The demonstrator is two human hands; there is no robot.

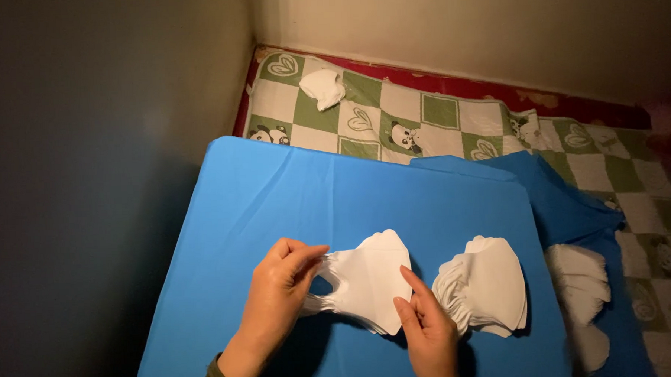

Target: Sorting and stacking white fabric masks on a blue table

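Note:
A white folded face mask (pixel 372 280) lies on a blue cloth-covered board (pixel 276 205). My left hand (pixel 276 298) pinches the mask's ear loop at its left side, fingers closed on it. With its fingers on the lower right edge, my right hand (pixel 428 326) holds the same mask. Just to the right sits a stack of several white masks (pixel 487 283), fanned out on the blue cloth.
Another heap of white masks (pixel 580 276) lies off the board's right edge. A crumpled white piece (pixel 323 87) rests on the green-and-white checked panda blanket (pixel 422 118) behind. Walls close in on the left and back.

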